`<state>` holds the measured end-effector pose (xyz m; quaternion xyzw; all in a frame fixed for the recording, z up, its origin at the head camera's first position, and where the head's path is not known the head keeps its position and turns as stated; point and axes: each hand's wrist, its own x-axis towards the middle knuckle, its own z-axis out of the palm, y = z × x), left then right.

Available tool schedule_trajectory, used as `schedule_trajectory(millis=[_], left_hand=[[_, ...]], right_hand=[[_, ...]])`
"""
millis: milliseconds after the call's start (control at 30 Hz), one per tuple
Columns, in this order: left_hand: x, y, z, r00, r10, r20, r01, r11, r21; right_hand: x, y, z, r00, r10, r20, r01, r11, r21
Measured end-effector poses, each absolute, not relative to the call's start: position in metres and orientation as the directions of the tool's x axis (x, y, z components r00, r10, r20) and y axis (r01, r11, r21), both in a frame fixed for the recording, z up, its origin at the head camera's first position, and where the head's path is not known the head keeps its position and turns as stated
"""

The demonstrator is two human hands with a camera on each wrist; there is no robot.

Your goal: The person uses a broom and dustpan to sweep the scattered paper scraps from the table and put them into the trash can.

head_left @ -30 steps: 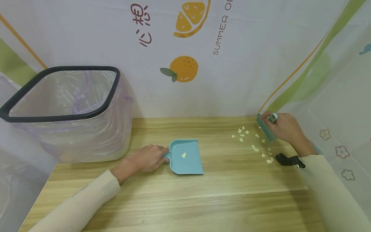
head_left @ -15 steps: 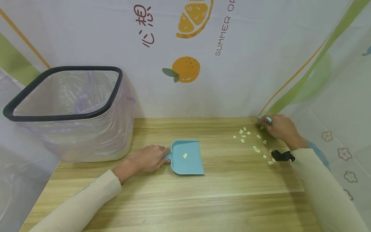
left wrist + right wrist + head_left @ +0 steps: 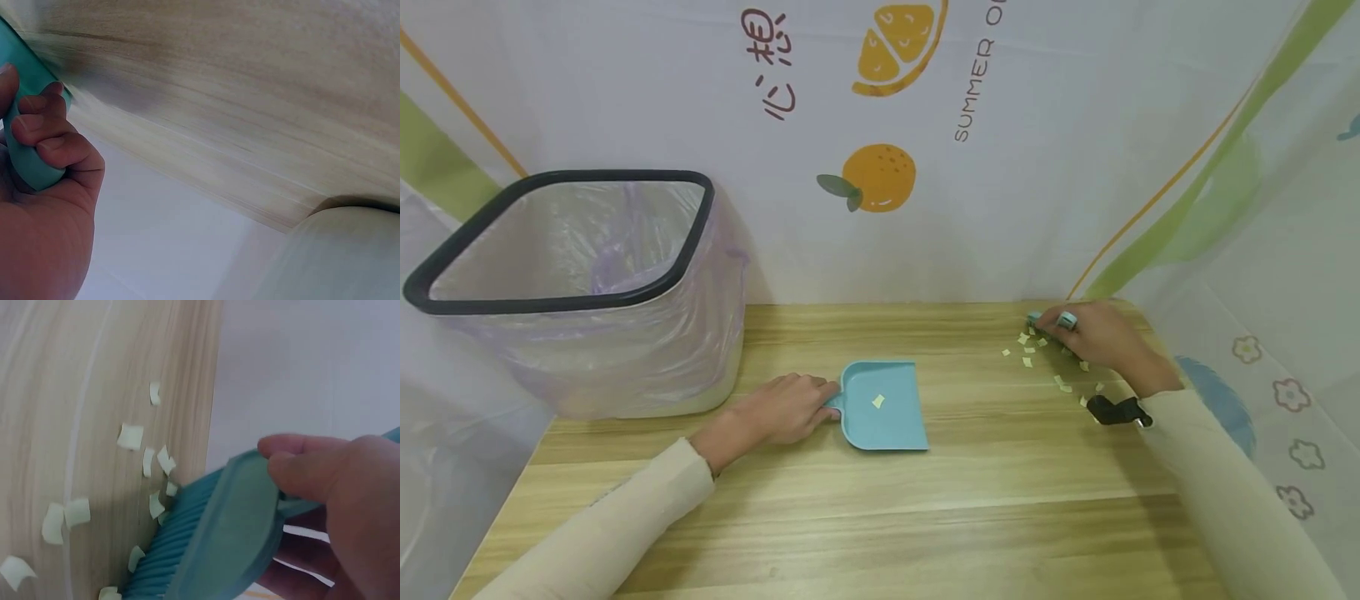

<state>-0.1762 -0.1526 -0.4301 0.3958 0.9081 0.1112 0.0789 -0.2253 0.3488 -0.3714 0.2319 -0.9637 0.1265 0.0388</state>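
Note:
My left hand (image 3: 793,408) grips the short handle of a light-blue dustpan (image 3: 887,429), which lies flat on the table with its wide edge facing right. One paper scrap (image 3: 877,402) sits in the pan. In the left wrist view the fingers (image 3: 44,128) curl round the handle. At the back right, my right hand (image 3: 1097,335) holds a blue hand brush (image 3: 231,531), thumb and fingers around the base of its handle. Its bristles (image 3: 178,531) touch the table among several small pale paper scraps (image 3: 130,436). In the head view the hand covers most of the brush.
A bin (image 3: 711,287) with a black rim and a thin plastic liner stands at the back left. White printed curtain (image 3: 1000,225) hangs behind and to the right of the wooden table (image 3: 865,525). A black strap piece (image 3: 1116,410) juts from the right wrist.
My right hand has moved left with the brush, from the table's back right corner toward the scraps. The left hand and dustpan stay in place.

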Motion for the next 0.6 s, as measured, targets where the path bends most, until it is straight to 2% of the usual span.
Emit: schedule_trajectory(millis=[133, 367, 500, 600], left_hand=[[-0.177, -0.153, -0.43, -0.672, 0.739, -0.05, 0.705, 0.659, 0.262], [-0.177, -0.152, -0.43, -0.672, 0.739, -0.05, 0.706, 0.659, 0.259], [-0.177, -0.152, -0.431, -0.67, 0.74, -0.048, 0.707, 0.657, 0.261], [-0.177, -0.152, -0.43, -0.67, 0.74, -0.051, 0.707, 0.658, 0.261]], right_hand=[[-0.219, 0.341, -0.373, -0.858, -0.491, 0.149, -0.513, 0.819, -0.256], [-0.203, 0.33, -0.372, -0.742, -0.627, 0.237, -0.67, 0.69, -0.276], [-0.191, 0.322, -0.369, -0.681, -0.687, 0.255, -0.729, 0.6, -0.33], [-0.183, 0.317, -0.367, -0.659, -0.715, 0.234, -0.737, 0.551, -0.392]])
